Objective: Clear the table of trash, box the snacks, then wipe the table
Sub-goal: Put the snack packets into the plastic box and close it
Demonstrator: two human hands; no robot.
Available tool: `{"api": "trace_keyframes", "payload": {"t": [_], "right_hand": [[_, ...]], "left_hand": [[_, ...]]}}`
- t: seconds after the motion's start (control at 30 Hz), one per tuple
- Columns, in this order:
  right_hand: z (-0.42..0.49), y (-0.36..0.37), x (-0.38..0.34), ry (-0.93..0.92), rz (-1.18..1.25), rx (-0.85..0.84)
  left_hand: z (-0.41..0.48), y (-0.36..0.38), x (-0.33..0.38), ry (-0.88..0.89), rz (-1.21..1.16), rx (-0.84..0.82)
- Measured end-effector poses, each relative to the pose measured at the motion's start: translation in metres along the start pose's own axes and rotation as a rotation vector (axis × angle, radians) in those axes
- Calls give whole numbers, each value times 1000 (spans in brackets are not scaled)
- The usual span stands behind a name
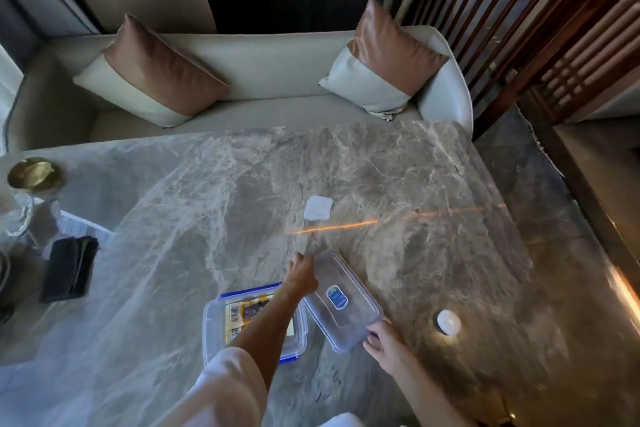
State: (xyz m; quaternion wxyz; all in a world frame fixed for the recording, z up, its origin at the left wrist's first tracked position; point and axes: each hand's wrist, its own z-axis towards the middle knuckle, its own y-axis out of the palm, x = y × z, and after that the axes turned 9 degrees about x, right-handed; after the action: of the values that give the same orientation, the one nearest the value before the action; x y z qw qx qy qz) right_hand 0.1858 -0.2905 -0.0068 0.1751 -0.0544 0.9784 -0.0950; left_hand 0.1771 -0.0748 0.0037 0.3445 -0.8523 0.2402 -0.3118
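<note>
A clear plastic box (pixel 212 329) with blue clips sits on the grey marble table (pixel 173 218) near its front edge, with yellow and dark snack packets (pixel 242 314) inside. Its clear lid (pixel 341 302), marked with a blue label, lies tilted just to the right of the box. My left hand (pixel 302 276) reaches across the box and grips the lid's far left edge. At the lid's near corner, my right hand (pixel 384 340) holds it. A folded white cloth (pixel 318 207) lies further back, in the table's middle.
A small white round object (pixel 448 322) lies right of the lid. At the left are a dark wallet-like case (pixel 69 269), a brass bowl (pixel 34 174) and a glass item (pixel 15 218). Behind the table stands a pale sofa (pixel 270 69) with two cushions; a wooden slat screen (pixel 519 10) rises at right.
</note>
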Motion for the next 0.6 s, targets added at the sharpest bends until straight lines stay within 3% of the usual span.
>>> {"api": "trace_keyframes", "payload": {"t": [0.2,0.37,0.47,0.6], "right_hand": [[9,20,-26,-113,-61,17],[-3,41,-75,-379,-20,6],[-13,67,-94,-603,-138,-106],[-35,106,-68,-808,-414,-169]], "left_hand": [[10,-10,-5,-136,-180,81],[8,-43,-16,-163,-391,293],[-7,-67,-45,-216,-515,444],[-52,-67,-109,-364,-554,511]]}}
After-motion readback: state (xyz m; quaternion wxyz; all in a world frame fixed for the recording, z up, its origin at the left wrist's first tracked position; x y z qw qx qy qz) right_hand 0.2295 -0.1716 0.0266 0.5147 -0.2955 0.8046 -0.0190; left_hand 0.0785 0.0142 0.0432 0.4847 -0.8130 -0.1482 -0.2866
